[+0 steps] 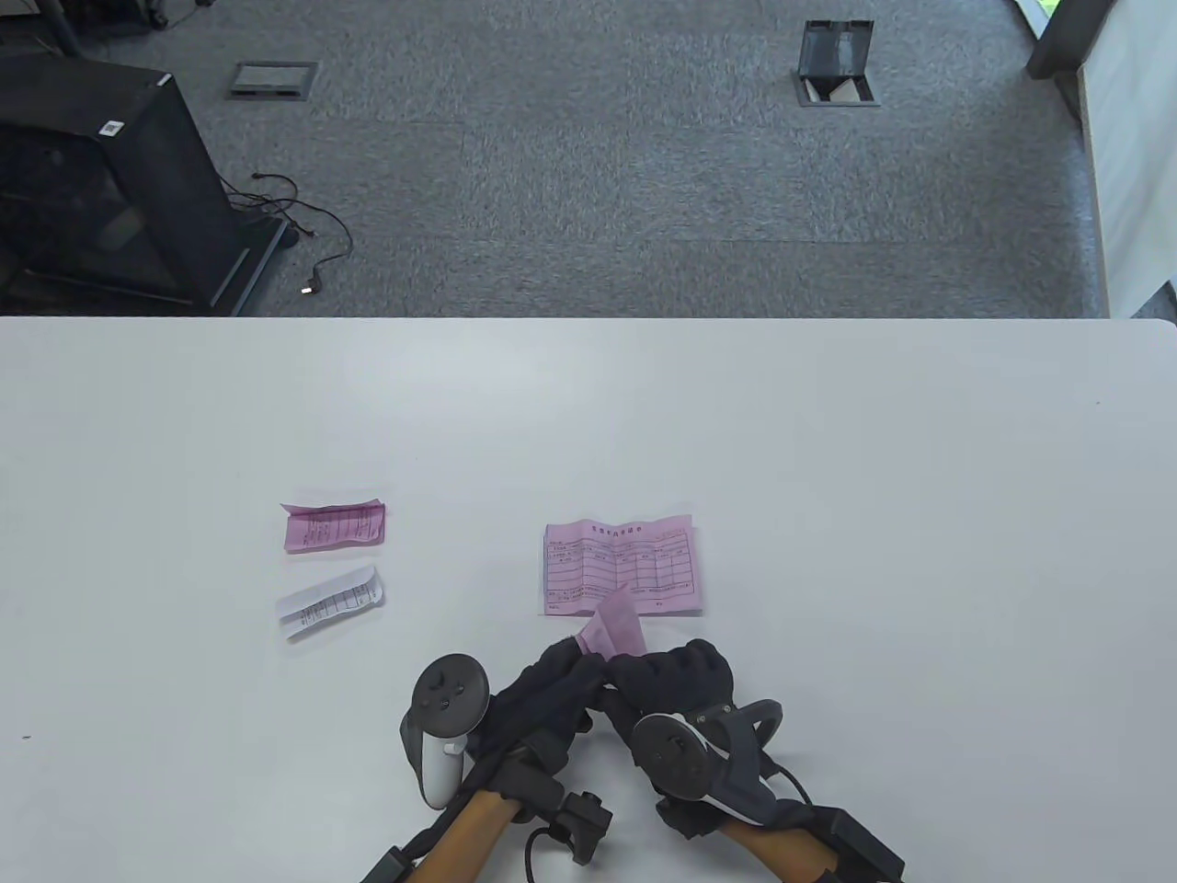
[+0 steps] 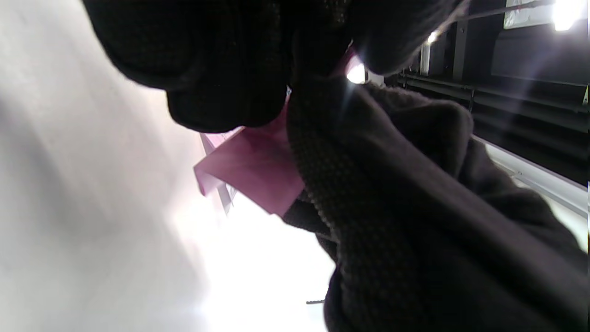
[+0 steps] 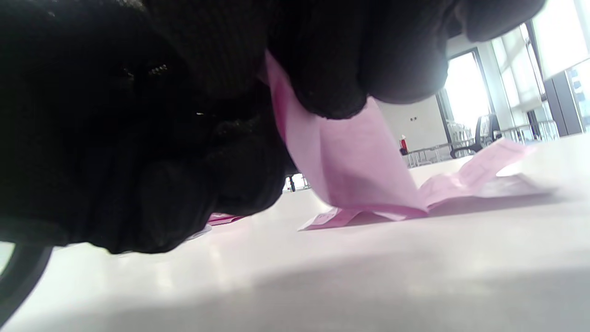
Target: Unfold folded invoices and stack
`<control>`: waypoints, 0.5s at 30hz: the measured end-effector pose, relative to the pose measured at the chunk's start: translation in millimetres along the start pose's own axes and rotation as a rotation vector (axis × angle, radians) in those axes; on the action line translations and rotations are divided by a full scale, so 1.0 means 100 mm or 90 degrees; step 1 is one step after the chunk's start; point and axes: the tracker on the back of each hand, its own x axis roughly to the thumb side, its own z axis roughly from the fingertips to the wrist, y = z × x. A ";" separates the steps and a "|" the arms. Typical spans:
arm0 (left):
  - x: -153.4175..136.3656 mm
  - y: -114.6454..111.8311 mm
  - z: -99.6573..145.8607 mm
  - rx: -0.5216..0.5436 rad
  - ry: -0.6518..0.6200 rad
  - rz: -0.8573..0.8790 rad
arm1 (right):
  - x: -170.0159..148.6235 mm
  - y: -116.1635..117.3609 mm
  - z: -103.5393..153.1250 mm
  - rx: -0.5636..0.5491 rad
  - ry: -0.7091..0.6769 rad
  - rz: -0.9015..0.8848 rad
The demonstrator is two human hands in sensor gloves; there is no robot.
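At about 6 o'clock on the white table (image 1: 828,441), a folded pink invoice (image 1: 611,628) is pinched between the left hand (image 1: 542,690) and the right hand (image 1: 676,681), fingers of both curled onto it. Just beyond, touching its far tip, an unfolded pink invoice (image 1: 621,566) lies flat. Toward 9 o'clock, well apart, a folded white invoice (image 1: 329,602) and, behind it, another folded pink slip (image 1: 334,526) are seen.

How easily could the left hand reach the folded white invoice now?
Probably not at once: the left hand pinches the pink invoice together with the right hand. Nothing lies before the white invoice.
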 end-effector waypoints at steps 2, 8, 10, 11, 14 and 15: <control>0.00 0.01 0.00 0.004 -0.001 0.003 | -0.01 0.00 0.00 0.011 0.003 -0.034; 0.04 0.07 0.02 0.041 -0.015 -0.014 | -0.03 -0.01 0.00 0.026 0.022 -0.065; 0.05 0.09 0.03 0.049 -0.025 -0.028 | -0.06 -0.01 -0.01 0.031 0.033 -0.077; 0.05 0.10 0.04 0.047 -0.028 -0.034 | -0.07 -0.01 -0.02 0.038 0.040 -0.088; 0.07 0.08 0.04 0.022 -0.057 -0.043 | -0.12 0.02 -0.03 0.069 0.058 -0.139; 0.07 0.08 0.04 0.020 -0.059 -0.040 | -0.13 0.03 -0.03 0.078 0.056 -0.153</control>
